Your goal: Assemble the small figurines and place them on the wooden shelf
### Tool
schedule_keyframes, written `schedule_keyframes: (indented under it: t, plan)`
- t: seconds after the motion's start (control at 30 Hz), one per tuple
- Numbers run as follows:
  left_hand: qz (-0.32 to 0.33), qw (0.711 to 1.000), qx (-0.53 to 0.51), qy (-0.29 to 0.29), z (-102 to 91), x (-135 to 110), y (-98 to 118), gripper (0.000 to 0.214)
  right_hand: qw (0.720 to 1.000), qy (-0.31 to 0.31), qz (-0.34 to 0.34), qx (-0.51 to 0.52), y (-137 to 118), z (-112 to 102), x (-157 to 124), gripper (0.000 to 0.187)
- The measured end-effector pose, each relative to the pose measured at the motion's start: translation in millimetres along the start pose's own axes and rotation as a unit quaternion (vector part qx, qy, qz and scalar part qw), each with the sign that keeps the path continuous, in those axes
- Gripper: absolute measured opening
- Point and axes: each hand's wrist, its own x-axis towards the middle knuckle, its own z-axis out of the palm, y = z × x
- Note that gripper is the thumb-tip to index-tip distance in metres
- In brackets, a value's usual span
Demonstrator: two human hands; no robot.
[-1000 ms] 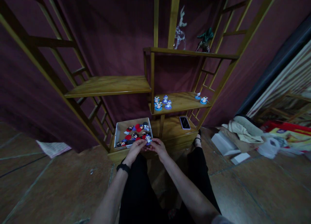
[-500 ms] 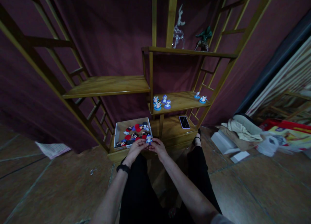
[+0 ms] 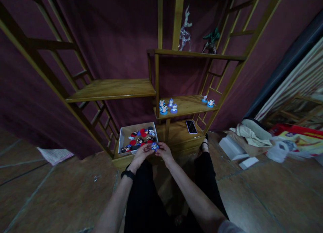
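Observation:
My left hand (image 3: 141, 153) and my right hand (image 3: 164, 152) meet in front of me, fingers pinched together on a small blue-based figurine (image 3: 154, 146). Just beyond them a shallow cardboard box (image 3: 123, 132) sits on the lowest wooden shelf, holding several small figurines with red and blue bases. Several more blue-based figurines (image 3: 167, 106) stand on the middle right shelf (image 3: 188, 106), with two others (image 3: 209, 101) near its right end.
A phone (image 3: 191, 127) lies on the bottom shelf right of the box. A glass deer (image 3: 185, 31) and a dark green ornament (image 3: 211, 40) stand on the top shelf. White boxes, cloth and bags (image 3: 252, 138) lie on the floor right; a paper (image 3: 54, 155) lies left.
The figurine has been turned in my fingers, so its blue base shows more. My hands stay in the same place by the box.

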Motion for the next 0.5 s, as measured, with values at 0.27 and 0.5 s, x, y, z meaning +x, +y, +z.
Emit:
schedule_keyframes:
  t: [0.27, 0.5]
  plan:
    - [0.007, 1.000, -0.013, -0.022, -3.3, -2.2, 2.7, 0.044, 1.000, -0.001, -0.014, -0.017, 0.4, -1.5, 1.2, 0.038]
    - [0.014, 0.999, -0.018, -0.028, -3.1, -1.2, 1.9, 0.041, 0.999, -0.007, -0.012, -0.029, -2.4, -2.8, -1.1, 0.032]
